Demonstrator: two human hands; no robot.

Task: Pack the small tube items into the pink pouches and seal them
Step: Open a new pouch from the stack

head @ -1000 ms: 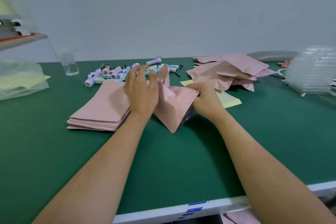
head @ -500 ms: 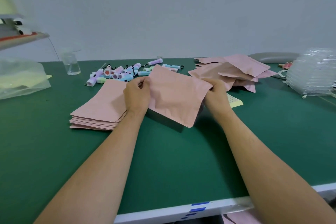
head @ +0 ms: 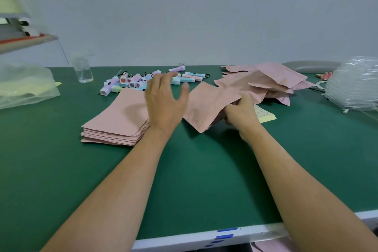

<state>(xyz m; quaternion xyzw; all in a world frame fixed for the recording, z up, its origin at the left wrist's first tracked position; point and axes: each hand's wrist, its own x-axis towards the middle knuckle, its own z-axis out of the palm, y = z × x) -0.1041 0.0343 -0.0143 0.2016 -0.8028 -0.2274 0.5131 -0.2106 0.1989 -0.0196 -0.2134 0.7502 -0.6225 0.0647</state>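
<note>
My right hand [head: 239,111] grips the right edge of a pink pouch [head: 206,106], which is held tilted just above the green table [head: 194,180]. My left hand [head: 164,100] is off the pouch, fingers spread and relaxed, hovering between the pouch and the heap of small pastel tubes [head: 141,82]. A flat stack of empty pink pouches [head: 118,118] lies to the left of my left hand. A loose pile of bulging pink pouches [head: 263,82] sits at the back right.
A clear jar [head: 82,69] stands at the back left beside a clear plastic bag [head: 24,86]. A stack of clear plastic trays [head: 353,88] is at the far right. A yellow dotted card [head: 263,115] lies under my right hand. The table's white front edge [head: 204,237] is near.
My left hand has let go of the pouch and lifted toward the tubes. My right hand has carried the pouch rightward, toward the pile of filled pouches.
</note>
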